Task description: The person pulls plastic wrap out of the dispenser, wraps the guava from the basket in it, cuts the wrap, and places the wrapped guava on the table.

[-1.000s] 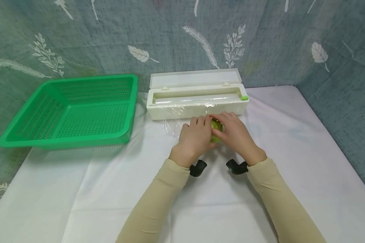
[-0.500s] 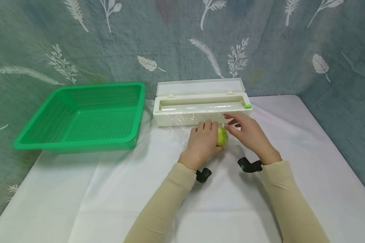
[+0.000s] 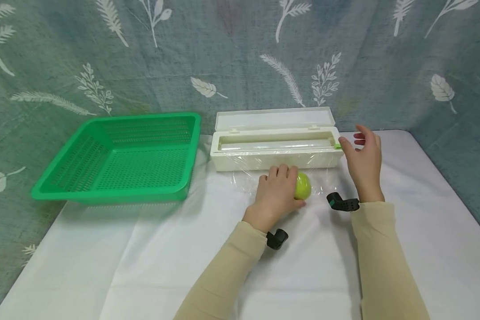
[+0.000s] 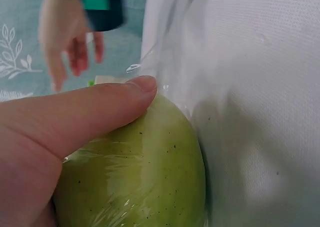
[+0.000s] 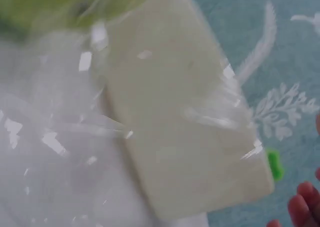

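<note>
A green apple [image 3: 303, 186] sits on the white cloth, with clear plastic wrap around it. My left hand [image 3: 276, 195] grips it from the left, and the thumb [image 4: 107, 107] lies over the wrapped skin in the left wrist view. From the apple the cling film [image 3: 244, 178] stretches back to a white wrap dispenser [image 3: 272, 161], whose lid stands raised with the roll inside. Beside the dispenser's right end, near its green slider [image 3: 337, 146], my right hand [image 3: 366, 162] is raised with loosely bent fingers and nothing in them.
To the left stands a green plastic basket [image 3: 176, 189] with perforated sides. Behind the table hangs a grey-green cloth [image 3: 240, 66] with white leaf patterns. White cloth [image 3: 184, 266] covers the tabletop.
My right hand has left the apple and moved right and back to the dispenser's right end. The left hand keeps holding the apple. The head view has shifted slightly.
</note>
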